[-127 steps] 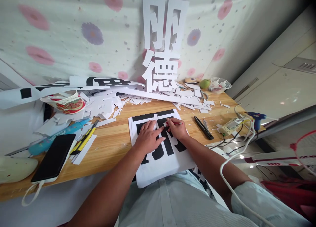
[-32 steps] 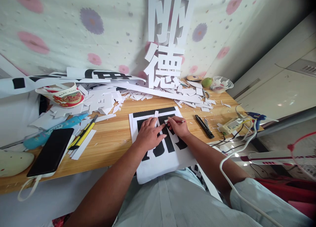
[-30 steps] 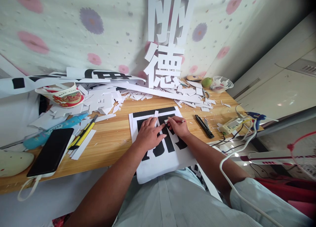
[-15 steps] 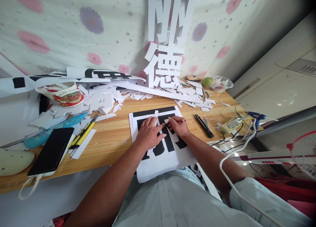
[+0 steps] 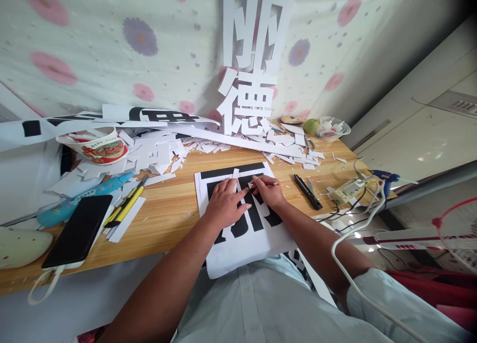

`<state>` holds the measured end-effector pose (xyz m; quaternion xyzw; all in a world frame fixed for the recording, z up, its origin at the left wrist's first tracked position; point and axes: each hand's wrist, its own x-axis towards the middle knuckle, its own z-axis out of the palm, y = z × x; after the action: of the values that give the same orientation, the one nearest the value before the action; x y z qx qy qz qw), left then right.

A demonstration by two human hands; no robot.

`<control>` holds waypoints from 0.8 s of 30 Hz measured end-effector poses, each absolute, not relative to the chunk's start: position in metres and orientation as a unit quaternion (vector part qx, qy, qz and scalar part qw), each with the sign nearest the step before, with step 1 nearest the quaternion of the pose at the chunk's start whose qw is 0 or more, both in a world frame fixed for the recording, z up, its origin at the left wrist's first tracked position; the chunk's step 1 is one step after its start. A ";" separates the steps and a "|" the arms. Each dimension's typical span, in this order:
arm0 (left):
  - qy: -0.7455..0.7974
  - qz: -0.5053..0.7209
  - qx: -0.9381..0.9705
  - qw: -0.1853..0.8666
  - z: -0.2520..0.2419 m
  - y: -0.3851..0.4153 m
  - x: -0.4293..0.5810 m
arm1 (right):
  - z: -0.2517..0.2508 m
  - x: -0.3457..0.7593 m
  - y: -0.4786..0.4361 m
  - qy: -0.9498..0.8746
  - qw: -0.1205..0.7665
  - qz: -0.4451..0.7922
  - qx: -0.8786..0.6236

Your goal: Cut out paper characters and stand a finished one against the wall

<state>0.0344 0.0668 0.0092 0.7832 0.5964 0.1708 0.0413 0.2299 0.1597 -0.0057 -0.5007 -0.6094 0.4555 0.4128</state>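
A white sheet (image 5: 257,244) printed with a large black character lies at the table's front edge, its near end hanging over. My left hand (image 5: 226,202) rests on it with fingers spread, pressing on a narrow white strip (image 5: 236,173) that shows beyond the fingertips. Just to its right, my right hand (image 5: 269,191) is closed round a thin red pencil (image 5: 274,184), whose tip is near the black print. The pencil's point is too small to make out.
Paper scraps (image 5: 212,145) pile along the back below cut-out white characters (image 5: 248,102). At left are a phone (image 5: 79,229), yellow cutter (image 5: 124,206), blue bottle (image 5: 84,196) and paper bowl (image 5: 102,149). A black marker (image 5: 307,191) and glue gun (image 5: 387,176) lie right.
The view has shifted very slightly. My right hand has moved a little on the sheet with the pencil; my left hand stays where it was.
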 end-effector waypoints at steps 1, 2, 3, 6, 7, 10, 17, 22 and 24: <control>0.596 0.171 0.784 0.041 0.009 0.067 0.034 | -0.006 0.229 0.160 -0.613 0.410 0.453 -0.500; 0.596 0.172 0.784 0.041 0.009 0.067 0.034 | -0.007 0.228 0.161 -0.616 0.408 0.453 -0.499; 0.595 0.172 0.784 0.041 0.009 0.067 0.034 | -0.007 0.228 0.161 -0.618 0.406 0.452 -0.499; 0.595 0.175 0.783 0.043 0.008 0.068 0.034 | -0.008 0.227 0.161 -0.618 0.407 0.455 -0.496; 0.595 0.175 0.783 0.043 0.009 0.068 0.034 | -0.007 0.227 0.161 -0.617 0.407 0.456 -0.496; 0.598 0.175 0.781 0.047 0.008 0.068 0.034 | -0.006 0.229 0.159 -0.606 0.403 0.460 -0.509; 0.597 0.182 0.780 0.044 0.005 0.068 0.034 | -0.003 0.233 0.152 -0.608 0.425 0.434 -0.512; 0.594 0.178 0.783 0.044 0.005 0.068 0.033 | -0.003 0.231 0.149 -0.604 0.419 0.430 -0.524; 0.595 0.179 0.783 0.045 0.004 0.068 0.033 | -0.001 0.231 0.148 -0.603 0.417 0.438 -0.520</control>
<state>0.0332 0.0682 0.0041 0.7826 0.5946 0.1792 0.0447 0.2311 0.1479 -0.0014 -0.5200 -0.6031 0.4382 0.4169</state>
